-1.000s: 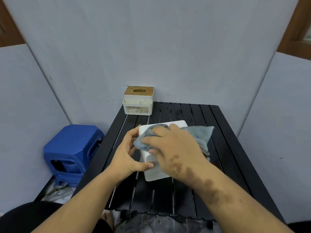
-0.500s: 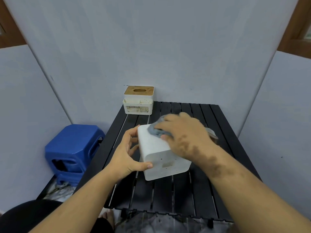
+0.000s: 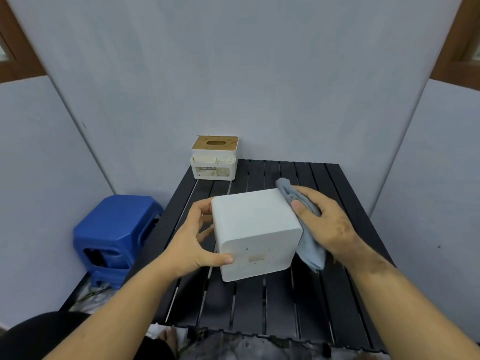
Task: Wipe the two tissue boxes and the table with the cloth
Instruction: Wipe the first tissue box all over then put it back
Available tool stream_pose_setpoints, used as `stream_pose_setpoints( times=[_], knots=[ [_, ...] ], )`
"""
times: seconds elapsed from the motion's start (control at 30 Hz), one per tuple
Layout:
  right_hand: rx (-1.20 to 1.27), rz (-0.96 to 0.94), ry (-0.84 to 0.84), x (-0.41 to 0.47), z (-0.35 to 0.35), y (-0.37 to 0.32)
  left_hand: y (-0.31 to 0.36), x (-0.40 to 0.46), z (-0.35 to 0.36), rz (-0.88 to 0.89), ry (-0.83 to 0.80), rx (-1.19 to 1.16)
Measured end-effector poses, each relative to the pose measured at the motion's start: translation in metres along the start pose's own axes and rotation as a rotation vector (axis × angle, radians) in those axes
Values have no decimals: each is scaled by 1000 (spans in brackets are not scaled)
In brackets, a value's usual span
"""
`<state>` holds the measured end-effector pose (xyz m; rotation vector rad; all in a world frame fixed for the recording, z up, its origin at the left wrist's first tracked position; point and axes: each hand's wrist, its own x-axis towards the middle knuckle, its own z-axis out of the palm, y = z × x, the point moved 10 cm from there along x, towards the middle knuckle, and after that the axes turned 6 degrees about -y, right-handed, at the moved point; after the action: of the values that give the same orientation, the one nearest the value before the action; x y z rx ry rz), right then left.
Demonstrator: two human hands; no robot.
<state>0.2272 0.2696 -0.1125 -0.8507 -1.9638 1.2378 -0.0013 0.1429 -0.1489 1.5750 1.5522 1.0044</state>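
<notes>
Your right hand has slid the cloth off the top of the white tissue box onto its right side; your left hand stays clamped on the left edge. The far box and bench look unwiped.

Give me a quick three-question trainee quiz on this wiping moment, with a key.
1. True or false: the left hand grips the white tissue box while the right hand presses the grey cloth against the box's right side.
2. Where does the wood-topped tissue box stand? A) in the left hand's grip; B) at the far left corner of the black slatted table; C) on the blue stool.
3. Fill in: the cloth hangs down toward the ____.

Key: 1 true; 2 B; 3 table.
</notes>
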Motion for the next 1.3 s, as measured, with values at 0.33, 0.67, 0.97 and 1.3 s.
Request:
stream_pose_setpoints(
  times=[0.33, 0.67, 0.97, 1.3],
  knots=[
    [110, -16, 64, -12, -12, 8, 96, 35, 15, -27, -179, 694],
    [96, 3, 21, -20, -17, 14, 118, 81, 58, 0, -338, 1057],
    [59, -102, 24, -24, -26, -23, 120, 53, 5, 43, -187, 548],
    [-595, -282, -70, -24, 61, -118, 81, 19, -2, 127, 34, 202]
  ],
)
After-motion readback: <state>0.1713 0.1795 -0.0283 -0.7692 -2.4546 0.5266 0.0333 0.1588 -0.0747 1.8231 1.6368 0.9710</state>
